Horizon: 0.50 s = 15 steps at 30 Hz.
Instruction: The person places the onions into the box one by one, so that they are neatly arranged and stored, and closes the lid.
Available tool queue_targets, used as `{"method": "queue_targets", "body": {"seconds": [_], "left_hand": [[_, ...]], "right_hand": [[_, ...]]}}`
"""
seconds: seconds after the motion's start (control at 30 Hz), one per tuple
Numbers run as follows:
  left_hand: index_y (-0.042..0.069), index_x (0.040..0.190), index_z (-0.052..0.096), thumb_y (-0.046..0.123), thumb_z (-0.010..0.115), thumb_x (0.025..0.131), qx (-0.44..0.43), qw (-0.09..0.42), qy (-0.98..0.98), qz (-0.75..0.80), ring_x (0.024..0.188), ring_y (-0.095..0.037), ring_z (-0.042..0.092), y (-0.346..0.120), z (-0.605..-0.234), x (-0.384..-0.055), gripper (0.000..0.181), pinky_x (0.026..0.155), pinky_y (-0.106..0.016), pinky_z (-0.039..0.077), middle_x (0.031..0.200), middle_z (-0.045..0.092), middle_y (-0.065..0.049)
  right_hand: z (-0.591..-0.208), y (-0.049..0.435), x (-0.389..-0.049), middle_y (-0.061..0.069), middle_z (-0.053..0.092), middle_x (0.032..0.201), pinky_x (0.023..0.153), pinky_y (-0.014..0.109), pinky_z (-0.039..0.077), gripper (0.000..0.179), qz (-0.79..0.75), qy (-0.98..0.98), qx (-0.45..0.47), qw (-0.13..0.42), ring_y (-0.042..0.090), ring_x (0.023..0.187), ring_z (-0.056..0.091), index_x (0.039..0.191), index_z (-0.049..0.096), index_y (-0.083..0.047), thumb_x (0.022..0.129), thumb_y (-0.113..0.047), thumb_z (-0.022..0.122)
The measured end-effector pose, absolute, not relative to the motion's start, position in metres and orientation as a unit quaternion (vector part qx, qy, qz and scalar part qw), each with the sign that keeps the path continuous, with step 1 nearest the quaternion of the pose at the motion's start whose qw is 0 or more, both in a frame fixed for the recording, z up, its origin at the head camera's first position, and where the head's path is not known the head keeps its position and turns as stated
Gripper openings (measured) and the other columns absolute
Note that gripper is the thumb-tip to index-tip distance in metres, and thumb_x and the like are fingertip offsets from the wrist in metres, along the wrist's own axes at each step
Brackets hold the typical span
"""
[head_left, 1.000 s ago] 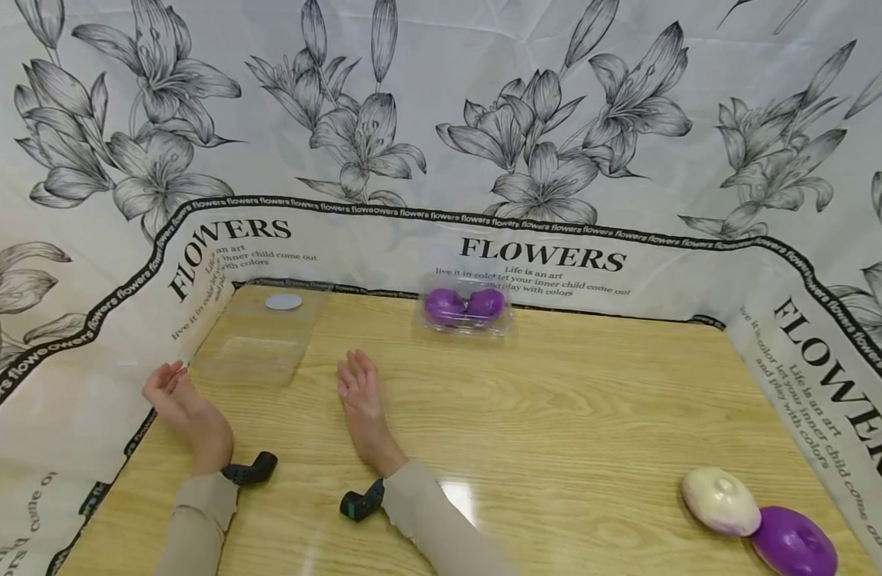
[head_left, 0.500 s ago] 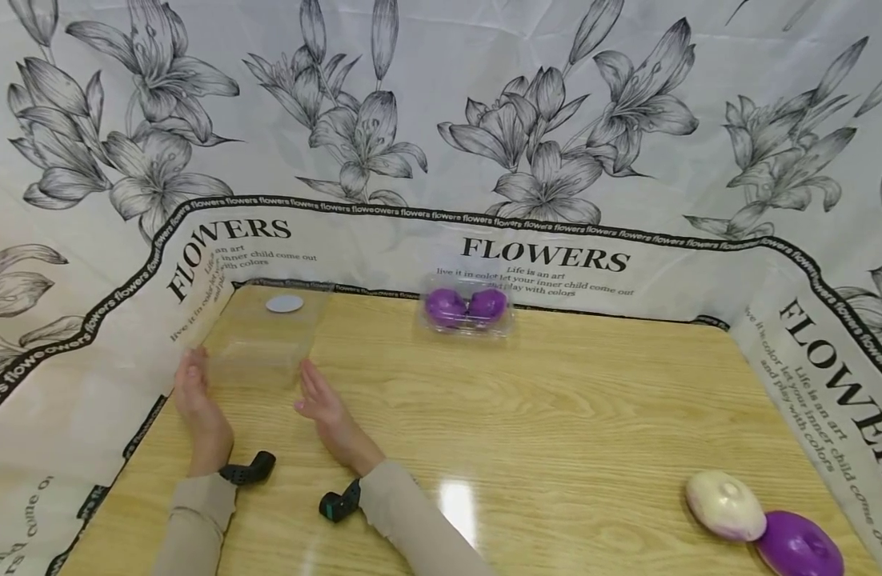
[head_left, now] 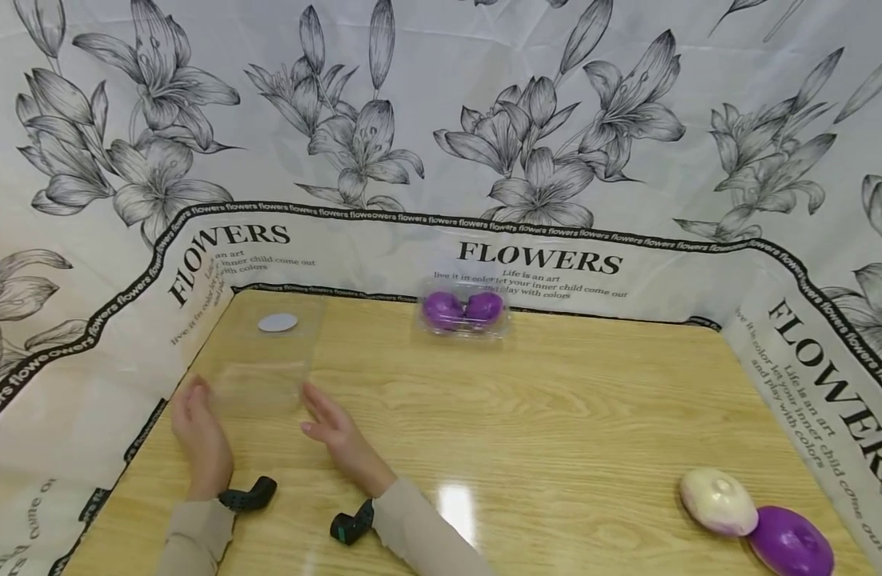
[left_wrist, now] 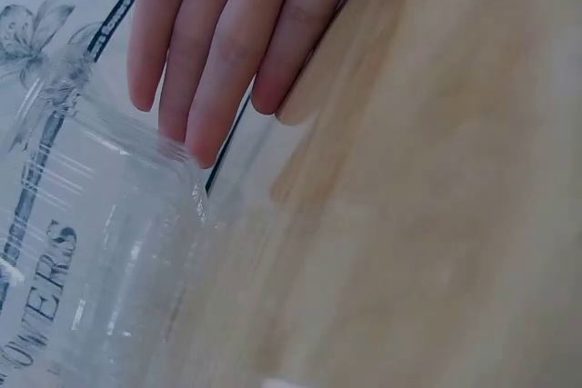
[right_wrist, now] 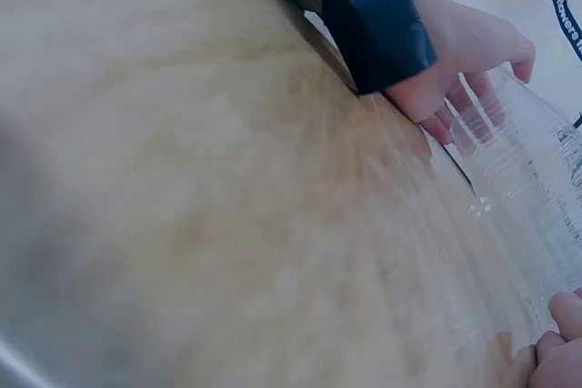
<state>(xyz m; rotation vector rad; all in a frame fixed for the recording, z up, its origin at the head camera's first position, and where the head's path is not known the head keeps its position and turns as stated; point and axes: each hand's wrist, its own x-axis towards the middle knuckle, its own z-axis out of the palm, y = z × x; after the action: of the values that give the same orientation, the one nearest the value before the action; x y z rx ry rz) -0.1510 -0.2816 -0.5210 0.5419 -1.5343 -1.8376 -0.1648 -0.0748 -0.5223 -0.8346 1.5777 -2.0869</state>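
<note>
Drawing the clear container (head_left: pixel 261 368) closer

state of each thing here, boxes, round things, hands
left clear box: looks open, no contents visible
far clear box: holds two purple pieces; open or shut unclear
pale round piece: unboxed, on the table
purple round piece: unboxed, beside it
left hand: fingers extended, by left clear box's left edge
right hand: fingers extended, by left clear box's right edge

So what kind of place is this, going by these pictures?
Probably a small staged filming booth: a wood-grain table walled on three sides by flower-printed sheeting, with a black device worn on each wrist.
</note>
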Motion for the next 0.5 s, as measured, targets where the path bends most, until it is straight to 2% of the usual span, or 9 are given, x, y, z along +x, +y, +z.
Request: {"method": "queue_targets", "body": {"seconds": [0.13,0.23,0.33,0.4,0.5], "left_hand": [[-0.002,0.135,0.053,0.025,0.043,0.106,0.215,0.308,-0.598,-0.708,0.127,-0.018,0.046,-0.276,-0.518,-0.137,0.040,0.098,-0.015,0.040,0.139,0.052,-0.013],[0.000,0.132,0.057,0.019,0.049,0.104,0.228,0.255,-0.606,-0.718,0.119,-0.012,0.051,-0.272,-0.511,-0.123,0.034,0.084,-0.014,0.044,0.134,0.059,-0.005],[0.000,0.136,0.053,0.017,0.055,0.102,0.220,0.168,-0.619,-0.735,0.115,-0.003,0.054,-0.269,-0.501,-0.108,0.038,0.083,-0.010,0.046,0.132,0.061,0.004],[0.001,0.144,0.045,0.020,0.060,0.101,0.204,0.103,-0.630,-0.742,0.115,0.004,0.054,-0.268,-0.495,-0.097,0.049,0.086,-0.007,0.046,0.137,0.059,0.009],[0.001,0.153,0.031,0.024,0.062,0.100,0.162,0.019,-0.667,-0.727,0.114,0.013,0.051,-0.265,-0.489,-0.080,0.066,0.092,-0.005,0.044,0.152,0.045,0.000]], "right_hand": [[-0.523,-0.058,-0.157,0.020,0.019,0.162,0.122,0.037,0.020,0.061,-0.737,0.571,-0.296,0.206,0.030,0.149,0.021,0.155,0.018,0.005,0.102,-0.010,0.045],[-0.518,-0.038,-0.148,0.021,0.019,0.161,0.122,0.036,0.020,0.061,-0.731,0.575,-0.282,0.236,0.030,0.148,0.022,0.155,0.015,0.007,0.104,-0.013,0.042],[-0.509,-0.016,-0.138,0.023,0.019,0.161,0.122,0.037,0.018,0.062,-0.729,0.572,-0.261,0.271,0.032,0.148,0.022,0.154,0.010,0.009,0.106,-0.017,0.039],[-0.501,-0.001,-0.133,0.025,0.018,0.161,0.123,0.039,0.016,0.063,-0.731,0.565,-0.246,0.294,0.033,0.148,0.021,0.154,0.006,0.010,0.107,-0.018,0.037],[-0.490,0.025,-0.125,0.023,0.021,0.160,0.123,0.044,0.013,0.065,-0.711,0.582,-0.229,0.322,0.031,0.148,0.024,0.155,0.003,0.006,0.108,-0.023,0.036]]}}
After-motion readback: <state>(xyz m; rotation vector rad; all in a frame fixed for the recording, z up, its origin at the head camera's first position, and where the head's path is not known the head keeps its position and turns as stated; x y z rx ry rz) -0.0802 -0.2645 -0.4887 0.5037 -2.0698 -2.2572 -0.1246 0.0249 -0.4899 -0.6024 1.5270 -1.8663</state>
